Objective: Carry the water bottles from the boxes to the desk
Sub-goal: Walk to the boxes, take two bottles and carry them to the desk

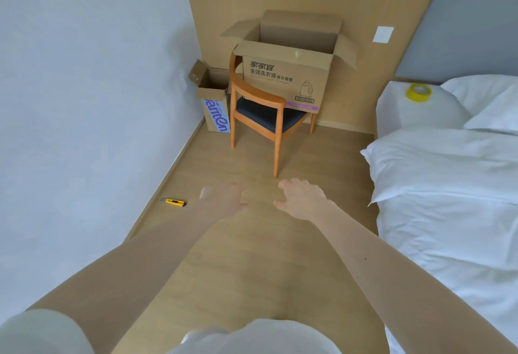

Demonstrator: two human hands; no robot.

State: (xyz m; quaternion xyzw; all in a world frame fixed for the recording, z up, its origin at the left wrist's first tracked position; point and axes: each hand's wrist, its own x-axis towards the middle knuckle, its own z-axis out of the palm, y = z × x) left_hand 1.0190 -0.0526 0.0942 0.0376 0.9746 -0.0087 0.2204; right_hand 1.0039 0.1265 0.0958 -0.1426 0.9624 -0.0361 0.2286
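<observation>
Our L hand (pixel 224 196) & R hand (pixel 302 199) are loose, holding nothing. Big open box (pixel 288 73) sits on the chair (pixel 263 112) straight ahead, well apart, nearer our R hand. Bottles inside? Can't tell.

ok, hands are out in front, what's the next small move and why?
Probably step closer to the open box on the chair. The left hand and right hand reach out with nothing in them, well short of it, and its front wall hides what is inside. The small box on the floor is also open.
</observation>
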